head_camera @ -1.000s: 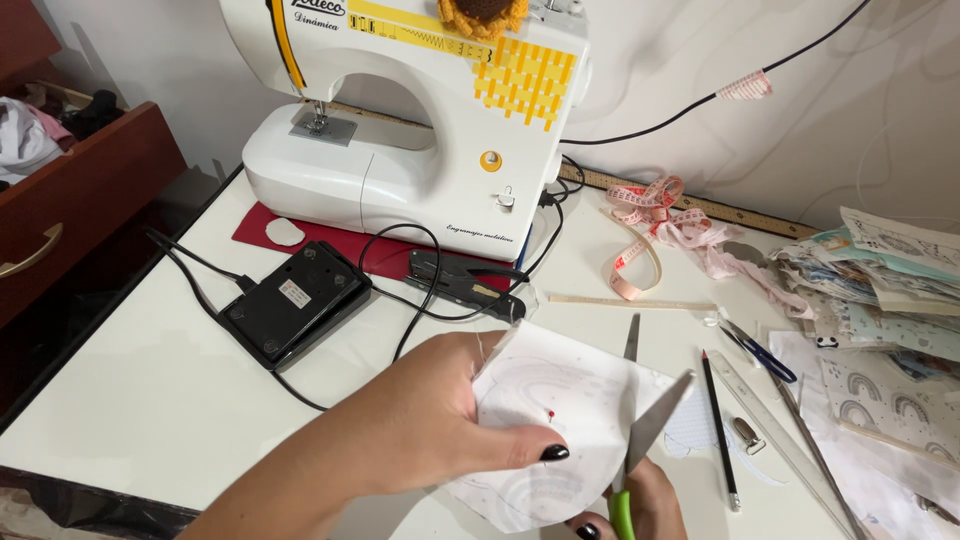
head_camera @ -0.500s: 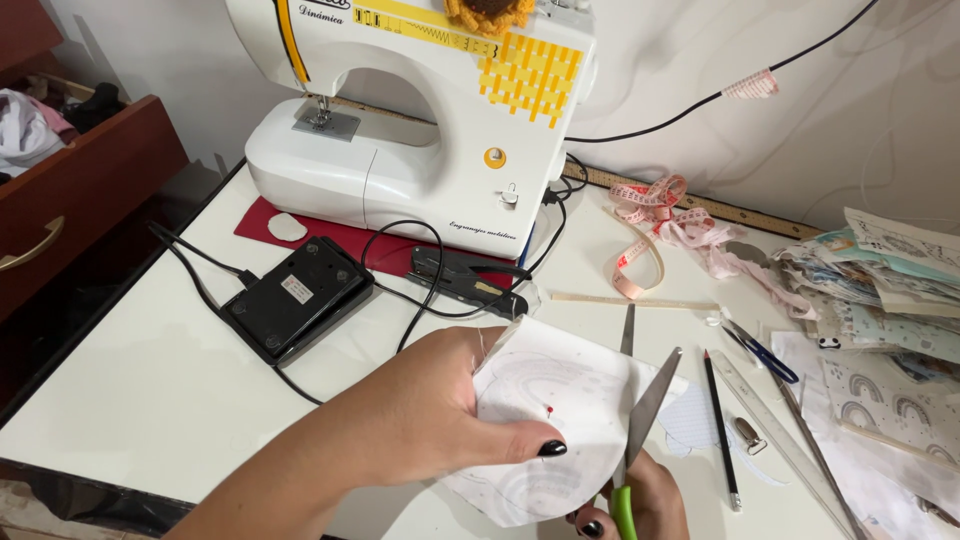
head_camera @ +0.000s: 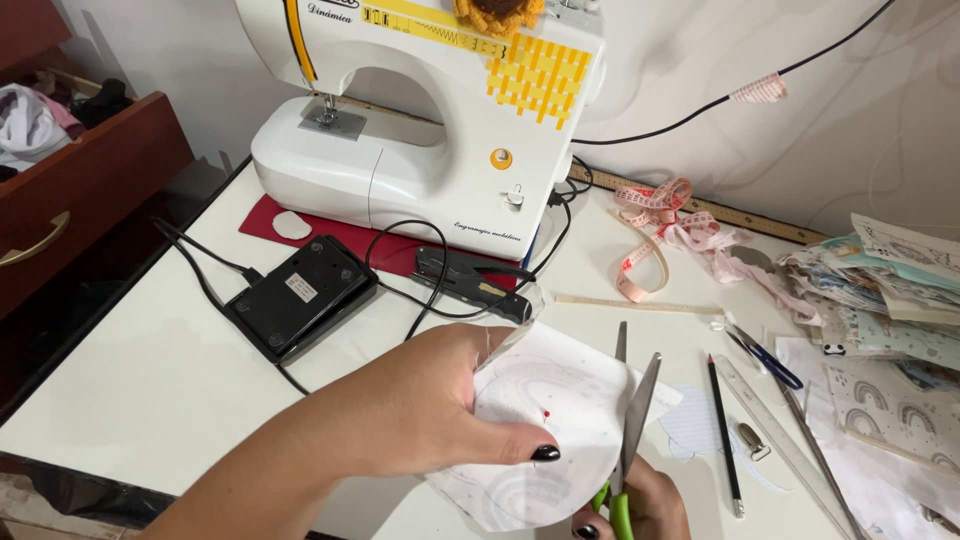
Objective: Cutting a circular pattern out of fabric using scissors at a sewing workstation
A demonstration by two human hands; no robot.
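Note:
My left hand point(head_camera: 420, 405) grips a white piece of fabric point(head_camera: 560, 400) with a faint rainbow print and a red-headed pin in it, held just above the white table point(head_camera: 150, 370). My right hand point(head_camera: 640, 505) sits at the bottom edge, closed on green-handled scissors point(head_camera: 632, 430). The scissor blades are apart and point upward along the fabric's right edge. Most of my right hand is cut off by the frame.
A white and yellow sewing machine point(head_camera: 430, 120) stands at the back on a red mat, with a black foot pedal point(head_camera: 300, 295) and cables in front. A pink measuring tape point(head_camera: 655, 225), pencil point(head_camera: 722, 425), ruler point(head_camera: 790, 445) and printed fabric pieces point(head_camera: 890, 290) lie right. An open wooden drawer point(head_camera: 70, 190) is left.
The view has shifted slightly. Both hands stay almost in place with the fabric and scissors; the blades remain apart at the fabric's right edge.

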